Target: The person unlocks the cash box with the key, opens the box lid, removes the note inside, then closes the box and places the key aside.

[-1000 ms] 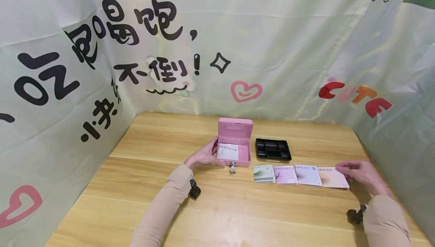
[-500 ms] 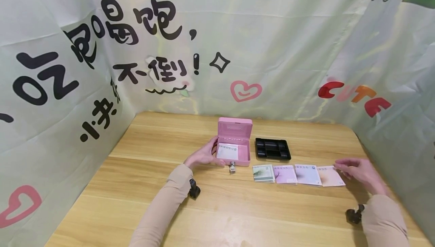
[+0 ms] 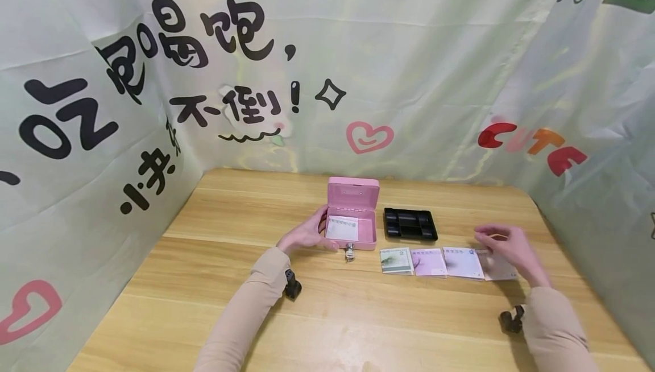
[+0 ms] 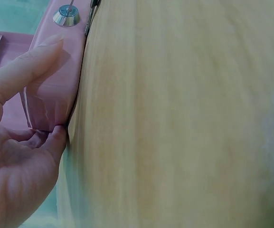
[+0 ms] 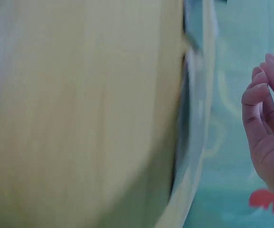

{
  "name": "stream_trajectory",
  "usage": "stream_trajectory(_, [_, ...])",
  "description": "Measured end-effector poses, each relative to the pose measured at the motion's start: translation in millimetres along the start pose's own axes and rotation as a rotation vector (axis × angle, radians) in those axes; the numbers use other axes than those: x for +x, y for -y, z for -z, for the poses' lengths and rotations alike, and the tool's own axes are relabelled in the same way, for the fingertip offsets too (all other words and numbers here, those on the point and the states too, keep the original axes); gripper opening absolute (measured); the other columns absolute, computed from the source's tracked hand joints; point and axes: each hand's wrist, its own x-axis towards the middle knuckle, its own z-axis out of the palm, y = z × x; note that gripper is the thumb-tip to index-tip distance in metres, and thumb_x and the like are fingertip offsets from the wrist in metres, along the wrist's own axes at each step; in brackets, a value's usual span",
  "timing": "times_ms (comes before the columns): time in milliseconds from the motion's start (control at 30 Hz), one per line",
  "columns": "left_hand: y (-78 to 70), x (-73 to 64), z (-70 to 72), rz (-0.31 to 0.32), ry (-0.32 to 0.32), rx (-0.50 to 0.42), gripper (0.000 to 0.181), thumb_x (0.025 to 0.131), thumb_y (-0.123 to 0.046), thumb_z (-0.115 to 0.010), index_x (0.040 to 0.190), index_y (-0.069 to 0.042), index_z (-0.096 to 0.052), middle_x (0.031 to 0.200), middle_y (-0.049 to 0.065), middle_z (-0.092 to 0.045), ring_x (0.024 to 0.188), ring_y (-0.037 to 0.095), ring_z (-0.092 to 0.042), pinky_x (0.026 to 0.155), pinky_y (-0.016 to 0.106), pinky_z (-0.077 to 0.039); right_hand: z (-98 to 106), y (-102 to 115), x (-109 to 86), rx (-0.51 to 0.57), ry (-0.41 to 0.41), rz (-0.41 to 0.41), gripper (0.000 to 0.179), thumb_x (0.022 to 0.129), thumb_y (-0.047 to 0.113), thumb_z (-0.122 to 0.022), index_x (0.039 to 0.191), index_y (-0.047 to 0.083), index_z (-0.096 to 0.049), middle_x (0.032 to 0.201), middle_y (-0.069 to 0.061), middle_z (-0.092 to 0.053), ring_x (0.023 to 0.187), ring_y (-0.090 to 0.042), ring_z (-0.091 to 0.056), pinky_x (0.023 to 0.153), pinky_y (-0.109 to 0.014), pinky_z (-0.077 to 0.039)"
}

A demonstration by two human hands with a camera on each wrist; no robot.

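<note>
A pink cash box (image 3: 367,230) stands on the table with its lid (image 3: 353,194) raised and a key in its front lock (image 4: 66,16). Pale banknotes (image 3: 341,228) lie inside it. My left hand (image 3: 309,234) grips the box's front left corner, thumb on the front and fingers bent against the side. To the right lies a row of banknote stacks: green (image 3: 396,261), purple (image 3: 430,263), blue (image 3: 463,263) and pale orange (image 3: 498,267). My right hand (image 3: 512,247) hovers above the orange stack, fingers loosely bent, holding nothing.
A black compartment tray (image 3: 410,224) sits behind the banknotes, right of the box. Keys (image 3: 350,255) hang at the box's front. Printed cloth (image 3: 435,76) encloses the wooden table (image 3: 389,326) at the back and sides.
The right hand has left the outer edge of the orange stack and moved leftward above it. That stack's right edge shifted slightly left. The left hand stays on the box.
</note>
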Motion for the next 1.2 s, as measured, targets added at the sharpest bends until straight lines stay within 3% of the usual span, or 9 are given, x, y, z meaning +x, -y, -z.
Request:
stream_trajectory(300, [0.2,-0.1,0.1,-0.008,-0.001,0.023,0.118,0.075,0.005,-0.082,0.161,-0.005,-0.001,0.168,0.021,-0.013,0.157,0.036,-0.015,0.131,0.045,-0.017,-28,38,11.4,0.100,0.035,0.125,0.037,0.097,0.016,-0.067,0.121,-0.011,-0.063,0.091,0.015,-0.073,0.078,-0.004,-0.068,0.066,-0.023,-0.059])
stream_trajectory(500, [2.3,0.7,1.0,-0.041,0.013,0.035,0.118,0.074,0.007,-0.081,0.161,-0.005,-0.002,0.168,0.022,-0.015,0.157,0.037,-0.016,0.131,0.046,-0.018,-54,65,20.8,0.113,0.120,0.141,0.039,0.096,0.016,-0.067,0.126,-0.008,-0.064,0.118,-0.024,-0.071,0.090,0.008,-0.065,0.079,-0.018,-0.059])
stream_trajectory(567, [1.9,0.6,0.8,-0.058,0.017,0.029,0.117,0.074,0.008,-0.081,0.161,-0.004,-0.003,0.167,0.023,-0.016,0.156,0.038,-0.017,0.131,0.047,-0.018,-64,74,24.0,0.120,0.143,0.155,0.038,0.096,0.016,-0.068,0.125,-0.007,-0.064,0.121,-0.030,-0.068,0.092,0.011,-0.062,0.080,-0.014,-0.057])
stream_trajectory(900, [0.7,1.0,0.2,-0.028,0.011,0.009,0.117,0.073,0.009,-0.080,0.160,-0.001,-0.003,0.167,0.024,-0.014,0.157,0.038,-0.016,0.131,0.046,-0.017,-108,114,38.2,0.158,0.224,0.257,0.030,0.093,0.007,-0.069,0.118,-0.010,-0.067,0.113,-0.029,-0.071,0.095,0.001,-0.067,0.084,-0.011,-0.055])
stream_trajectory(1100, [2.0,2.4,-0.1,-0.001,0.005,-0.001,0.118,0.074,0.008,-0.081,0.161,-0.004,-0.002,0.168,0.023,-0.013,0.157,0.036,-0.014,0.131,0.046,-0.016,-132,132,48.9,0.149,0.304,0.281,0.030,0.093,0.005,-0.068,0.121,-0.008,-0.067,0.117,-0.027,-0.071,0.105,-0.025,-0.071,0.085,-0.016,-0.057])
stream_trajectory(1200, [1.9,2.3,-0.1,-0.005,0.009,-0.003,0.117,0.074,0.008,-0.080,0.161,-0.004,-0.002,0.168,0.023,-0.013,0.157,0.037,-0.013,0.131,0.048,-0.016,-143,142,54.1,0.145,0.344,0.289,0.031,0.093,0.005,-0.068,0.122,-0.005,-0.067,0.121,-0.025,-0.070,0.111,-0.034,-0.069,0.090,-0.024,-0.059])
